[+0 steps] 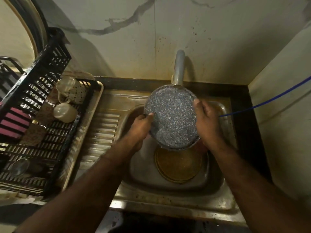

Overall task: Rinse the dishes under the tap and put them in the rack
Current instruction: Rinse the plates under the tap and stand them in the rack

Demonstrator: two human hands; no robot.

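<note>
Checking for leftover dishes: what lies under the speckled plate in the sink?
A brownish round dish lies in the sink below the speckled plate; its upper edge is covered.

Two bare forearms enter from the bottom edge, with no sleeve, watch, ring or glove on either. The left hand (141, 125) and right hand (207, 121) are bare too, each forearm broadening from the fingers (198, 103) back toward the elbow.

Head view, steeply down, close over sink (170, 201)
</note>
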